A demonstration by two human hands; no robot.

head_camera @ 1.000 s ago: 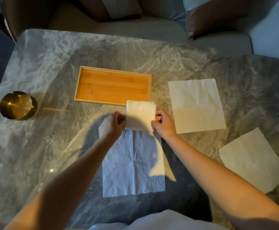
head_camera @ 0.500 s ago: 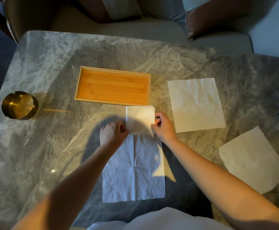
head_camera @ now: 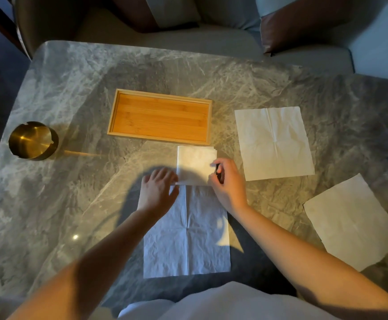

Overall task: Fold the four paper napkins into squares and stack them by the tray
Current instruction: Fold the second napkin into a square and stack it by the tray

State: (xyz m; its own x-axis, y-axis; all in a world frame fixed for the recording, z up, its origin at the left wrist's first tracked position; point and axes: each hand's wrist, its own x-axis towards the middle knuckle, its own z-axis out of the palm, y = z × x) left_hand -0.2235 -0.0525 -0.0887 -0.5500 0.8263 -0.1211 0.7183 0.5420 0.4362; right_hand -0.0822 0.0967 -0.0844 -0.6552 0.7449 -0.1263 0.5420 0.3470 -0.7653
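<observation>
Head view: one folded square point(head_camera: 194, 163) lies on the desk point(head_camera: 72, 93) just in front of the tray point(head_camera: 159, 116), near its right corner. The right hand point(head_camera: 228, 181) rests its loosely curled fingers on the square's right edge; whether it pinches the paper, I cannot tell. The left hand point(head_camera: 158, 191) lies open and flat at the square's lower left corner, gripping nothing.

The first napkin looks placed; three flat napkins remain. Next is probably the near sheet point(head_camera: 187, 232), touching the square's front edge: both hands take its corners.

Right of the tray lie two sheets point(head_camera: 273, 142) point(head_camera: 350, 220), apart from each other. An ashtray point(head_camera: 33, 140) sits well left; bare desk lies between.
</observation>
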